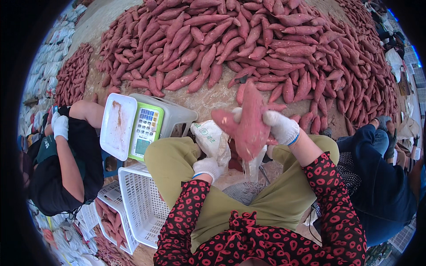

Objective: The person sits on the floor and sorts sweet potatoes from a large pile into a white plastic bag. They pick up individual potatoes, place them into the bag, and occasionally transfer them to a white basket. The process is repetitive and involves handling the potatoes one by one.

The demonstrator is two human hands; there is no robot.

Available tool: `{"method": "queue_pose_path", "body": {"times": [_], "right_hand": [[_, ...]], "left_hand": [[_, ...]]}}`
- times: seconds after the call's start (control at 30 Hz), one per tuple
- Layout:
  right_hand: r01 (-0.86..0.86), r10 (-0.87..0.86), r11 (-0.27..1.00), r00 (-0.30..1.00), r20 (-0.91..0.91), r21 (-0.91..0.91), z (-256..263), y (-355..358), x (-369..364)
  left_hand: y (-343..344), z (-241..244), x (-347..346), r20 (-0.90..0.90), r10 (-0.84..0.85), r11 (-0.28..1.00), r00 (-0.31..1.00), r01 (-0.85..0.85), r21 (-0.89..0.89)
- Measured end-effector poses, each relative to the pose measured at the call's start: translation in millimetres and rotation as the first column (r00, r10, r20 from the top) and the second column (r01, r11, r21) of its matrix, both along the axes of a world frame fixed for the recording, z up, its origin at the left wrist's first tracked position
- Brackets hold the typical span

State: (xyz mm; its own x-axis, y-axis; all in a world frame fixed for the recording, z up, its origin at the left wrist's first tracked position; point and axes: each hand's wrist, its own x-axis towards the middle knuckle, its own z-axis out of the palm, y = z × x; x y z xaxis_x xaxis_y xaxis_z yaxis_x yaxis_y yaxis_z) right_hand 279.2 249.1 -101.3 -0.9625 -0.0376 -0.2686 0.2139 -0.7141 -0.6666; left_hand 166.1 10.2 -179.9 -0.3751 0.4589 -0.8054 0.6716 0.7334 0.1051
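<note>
My right hand (pixel 281 126), in a white knit glove, grips a large red-skinned sweet potato (pixel 251 124) above an open bag. A second sweet potato (pixel 223 120) sticks out to its left, and gloved fingertips show between the two. My left hand (pixel 209 168), gloved the same way, is closed on the near left edge of the white woven bag (pixel 213 139). The bag stands between my knees and bears printed writing. Several sweet potatoes are partly visible inside it, mostly hidden behind the ones held up.
A large heap of sweet potatoes (pixel 213 43) covers the floor ahead. To the left, a digital scale (pixel 144 129) with a white pan (pixel 118 126) rests on a grey plastic stool (pixel 179 108). White plastic crates (pixel 143 199) stand by my left knee. People sit close on both sides.
</note>
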Motion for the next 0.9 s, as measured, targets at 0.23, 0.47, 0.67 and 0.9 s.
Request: {"method": "queue_pose_path", "body": {"times": [0.23,0.47,0.67,0.9], "right_hand": [[-0.600,0.567,0.777,0.798,0.202,0.188,-15.8,-23.2,6.6],[-0.728,0.435,0.468,0.684,0.586,0.502,-55.5,-37.2,-8.9],[-0.542,0.346,0.772,0.797,0.496,0.333,-59.0,-47.9,-20.9],[-0.500,0.329,0.852,0.740,0.586,0.154,-63.1,-37.6,-3.6]], "left_hand": [[-14.2,-20.1,-28.2,0.124,0.502,0.688,0.856,-0.483,0.542],[-9.3,-5.3,-15.1,0.038,0.402,0.796,0.915,-0.370,0.478],[-10.3,19.7,24.2,0.249,0.560,0.222,0.790,-0.433,0.874],[3.6,37.8,54.5,0.655,0.486,0.264,0.578,-0.812,0.520]]}}
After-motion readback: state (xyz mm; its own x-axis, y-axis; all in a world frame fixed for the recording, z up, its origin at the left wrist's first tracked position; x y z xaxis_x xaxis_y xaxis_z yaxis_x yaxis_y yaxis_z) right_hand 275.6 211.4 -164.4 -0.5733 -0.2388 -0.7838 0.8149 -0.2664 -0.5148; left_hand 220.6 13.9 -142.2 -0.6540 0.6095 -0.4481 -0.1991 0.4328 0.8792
